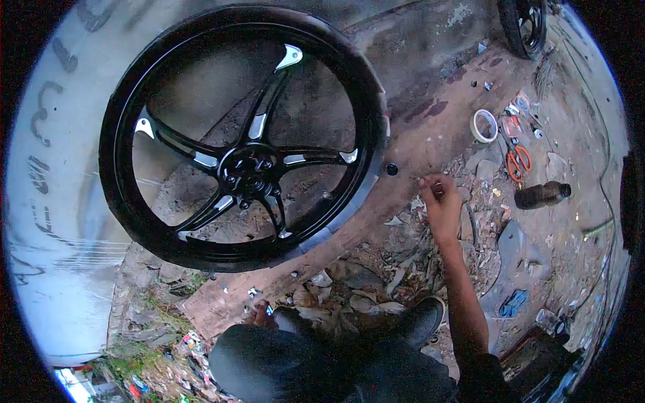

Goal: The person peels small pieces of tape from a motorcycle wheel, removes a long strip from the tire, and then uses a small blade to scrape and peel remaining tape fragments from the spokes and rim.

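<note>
A large black wheel rim [252, 161] with five spokes and silver accents fills the upper left, its outer edge wrapped in dark and pale covering. My right hand [442, 205] is raised to the right of the rim, apart from it, fingers curled with thumb and fingertip close together; whatever they may hold is too small to make out. Low beside my knee, my left hand [264, 314] shows only in part, fingers bent near a small shiny bit [269, 309]. A small round black piece [392, 169] is between the rim and my right hand.
A tape roll [484, 126], orange-handled scissors [518, 163] and a dark bottle [543, 195] lie on the ground at right. Another wheel [526, 27] stands at the upper right. Blue cloth [514, 303] lies lower right. Leaves and debris surround my shoes [424, 321].
</note>
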Available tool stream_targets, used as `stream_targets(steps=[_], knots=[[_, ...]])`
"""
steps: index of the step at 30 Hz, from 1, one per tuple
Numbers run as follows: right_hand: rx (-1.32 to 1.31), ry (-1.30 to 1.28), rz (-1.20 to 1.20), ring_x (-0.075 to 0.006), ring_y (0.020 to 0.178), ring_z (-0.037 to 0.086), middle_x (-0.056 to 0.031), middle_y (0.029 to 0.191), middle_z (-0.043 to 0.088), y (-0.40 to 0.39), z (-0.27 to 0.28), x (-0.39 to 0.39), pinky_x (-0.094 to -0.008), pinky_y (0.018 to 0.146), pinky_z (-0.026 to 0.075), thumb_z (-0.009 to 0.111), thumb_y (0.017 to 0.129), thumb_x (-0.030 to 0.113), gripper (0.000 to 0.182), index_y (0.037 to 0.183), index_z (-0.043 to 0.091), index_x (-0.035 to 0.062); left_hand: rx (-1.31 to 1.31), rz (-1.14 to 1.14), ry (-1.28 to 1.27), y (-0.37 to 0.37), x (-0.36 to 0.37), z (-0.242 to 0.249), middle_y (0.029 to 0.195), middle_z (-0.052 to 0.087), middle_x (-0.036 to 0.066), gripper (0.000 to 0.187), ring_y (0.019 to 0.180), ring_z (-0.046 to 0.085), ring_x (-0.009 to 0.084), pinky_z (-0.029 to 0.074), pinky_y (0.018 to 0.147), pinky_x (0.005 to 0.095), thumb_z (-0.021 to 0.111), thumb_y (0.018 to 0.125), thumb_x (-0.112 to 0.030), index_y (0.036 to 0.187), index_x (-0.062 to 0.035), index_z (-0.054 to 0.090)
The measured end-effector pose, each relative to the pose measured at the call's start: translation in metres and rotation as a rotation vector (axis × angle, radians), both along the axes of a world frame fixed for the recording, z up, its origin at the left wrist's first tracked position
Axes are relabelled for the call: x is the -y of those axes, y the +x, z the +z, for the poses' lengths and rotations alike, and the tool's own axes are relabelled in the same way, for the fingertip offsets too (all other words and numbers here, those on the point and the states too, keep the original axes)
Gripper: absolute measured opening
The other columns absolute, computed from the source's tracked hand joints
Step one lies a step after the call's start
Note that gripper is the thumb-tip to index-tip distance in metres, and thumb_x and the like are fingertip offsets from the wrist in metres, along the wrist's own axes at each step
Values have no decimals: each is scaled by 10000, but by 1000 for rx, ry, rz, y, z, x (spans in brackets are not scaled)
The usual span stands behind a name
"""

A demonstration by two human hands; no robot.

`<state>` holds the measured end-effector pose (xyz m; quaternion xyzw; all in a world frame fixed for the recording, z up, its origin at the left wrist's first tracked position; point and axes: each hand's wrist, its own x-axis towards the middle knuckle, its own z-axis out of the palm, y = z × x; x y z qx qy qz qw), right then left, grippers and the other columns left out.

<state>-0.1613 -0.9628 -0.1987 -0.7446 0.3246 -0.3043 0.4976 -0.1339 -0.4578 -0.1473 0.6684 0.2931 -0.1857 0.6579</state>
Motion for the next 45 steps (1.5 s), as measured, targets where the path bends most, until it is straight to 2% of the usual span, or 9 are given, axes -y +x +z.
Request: stream_targets(steps=[9,11,15,18,25,29,32,33,45], knots=[[96,137,-60,-168,897,647,-61,979,663,-10,31,-30,-322,852,525,721,981,117,115,1029,680,21,10,43,-14,-5,16,8,649,499,-39,261,514,410,84,332,488,285,784,962,-369,955,-140,658],[46,190,-86,-165,901,648,-57,990,661,-19,32,-37,-325,858,523,716,987,116,107,1020,679,22,116,-170,-36,3,-8,-19,639,506,-37,243,500,416,89,330,484,289,777,970,-350,942,-140,658],[41,110,-50,-171,910,657,-70,1020,678,-30,0,-26,-333,871,521,728,965,101,124,1040,678,15,-123,-126,-202,8,-21,-20,634,530,-36,216,493,453,96,332,480,293,774,974,-317,936,-136,663],[-27,18,-68,-174,905,657,-78,1038,686,-23,-7,-18,-337,868,521,731,950,89,145,1064,681,14,52,-124,-177,-1,-7,-14,631,517,-42,186,489,443,92,319,472,293,764,981,-288,959,-131,668],[-79,-96,-53,-177,834,672,-71,911,707,23,1,-7,-319,788,542,737,931,69,160,1076,694,16,-35,-183,-307,-2,-2,-13,685,538,-31,143,485,430,98,320,462,292,718,1001,-213,1044,-84,674],[-32,-35,-42,-162,921,689,-72,1002,728,42,-11,2,-298,870,542,699,900,-9,167,1067,684,0,25,-191,-229,-5,-8,-31,699,544,-27,144,491,426,95,319,459,292,719,1000,-213,1071,-94,678],[63,-54,-24,-191,836,711,-107,928,734,48,-13,0,-324,775,563,751,906,49,163,1054,697,7,-8,-190,-300,-2,-9,-25,709,562,-24,149,496,435,94,324,455,288,728,993,-215,1068,-96,679],[-1,-26,4,-166,889,698,-84,996,733,48,-15,2,-305,854,549,692,900,-16,170,1069,692,6,-5,-186,-278,-2,-6,-22,710,565,-24,152,496,437,95,325,453,287,731,991,-215,1069,-95,679],[-188,-314,-59,-192,840,672,-98,941,694,52,-29,22,-340,809,540,706,945,69,217,1155,718,14,-28,-233,-247,3,-6,-37,698,560,-24,193,522,455,93,364,476,296,729,990,-218,1121,-105,643]])
